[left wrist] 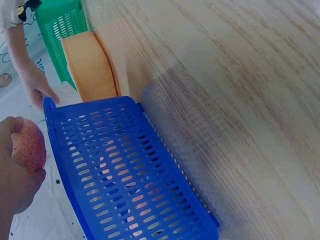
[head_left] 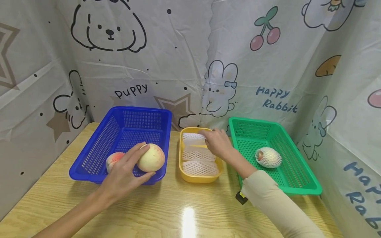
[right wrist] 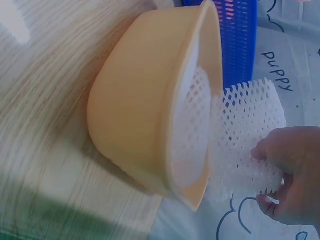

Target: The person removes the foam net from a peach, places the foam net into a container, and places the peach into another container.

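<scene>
My left hand [head_left: 123, 173] grips a pale yellow peach [head_left: 151, 158] above the front of the blue basket [head_left: 120, 112]. The left wrist view shows a red side of that peach [left wrist: 29, 146] beyond the basket's rim. Another peach [head_left: 113, 159] lies inside the basket, partly behind the hand. Over the yellow container [head_left: 200, 179], my right hand [head_left: 218, 142] pinches a white foam net sleeve [head_left: 193, 138]. The right wrist view has this sleeve [right wrist: 245, 135] raised at the container's rim, thumb and fingers on its edge. More foam net sleeves [head_left: 200, 168] lie flat in the container.
To the right stands a green basket [head_left: 303, 190] holding a fruit in a white foam net [head_left: 268, 157]. A small black and yellow object [head_left: 241, 197] sits by its near left corner. A printed curtain [head_left: 178, 49] hangs behind the wooden table [head_left: 166, 211].
</scene>
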`<state>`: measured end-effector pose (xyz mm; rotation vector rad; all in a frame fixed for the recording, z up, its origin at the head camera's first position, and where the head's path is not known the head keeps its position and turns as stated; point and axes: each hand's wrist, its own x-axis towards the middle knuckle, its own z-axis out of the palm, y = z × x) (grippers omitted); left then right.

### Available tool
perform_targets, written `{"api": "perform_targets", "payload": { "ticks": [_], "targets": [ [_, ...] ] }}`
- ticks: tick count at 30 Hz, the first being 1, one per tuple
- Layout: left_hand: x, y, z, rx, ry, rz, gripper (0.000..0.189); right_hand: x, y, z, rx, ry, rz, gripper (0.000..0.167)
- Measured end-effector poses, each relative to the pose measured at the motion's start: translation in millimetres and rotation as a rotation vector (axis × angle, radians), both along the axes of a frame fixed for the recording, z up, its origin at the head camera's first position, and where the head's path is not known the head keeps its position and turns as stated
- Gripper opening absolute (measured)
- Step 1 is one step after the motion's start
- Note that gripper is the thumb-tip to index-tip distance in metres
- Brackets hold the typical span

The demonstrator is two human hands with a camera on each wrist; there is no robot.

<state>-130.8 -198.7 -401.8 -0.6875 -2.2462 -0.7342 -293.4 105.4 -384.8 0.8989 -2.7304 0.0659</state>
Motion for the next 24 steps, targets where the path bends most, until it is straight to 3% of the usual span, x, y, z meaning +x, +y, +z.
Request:
{"api": "perform_targets", "payload": {
  "ticks": [10, 15, 24],
  "targets": [
    [-0.3, -1.6, -0.3, -0.019, -0.011, 0.012, 0.080, -10.7, 0.5, -16.6, -0.073, 0.094, 0.042, 0.033],
    [-0.9, -3.7, -1.7, -0.015, -0.007, 0.012, 0.074, -12.5, -2.7, -26.5, -0.108, 0.166, 0.070, 0.030],
    [-0.8, -4.0, -0.8, -0.015, -0.010, 0.016, 0.075, -20.3, -2.6, -39.2, -0.092, 0.219, 0.042, 0.030]
  ]
}}
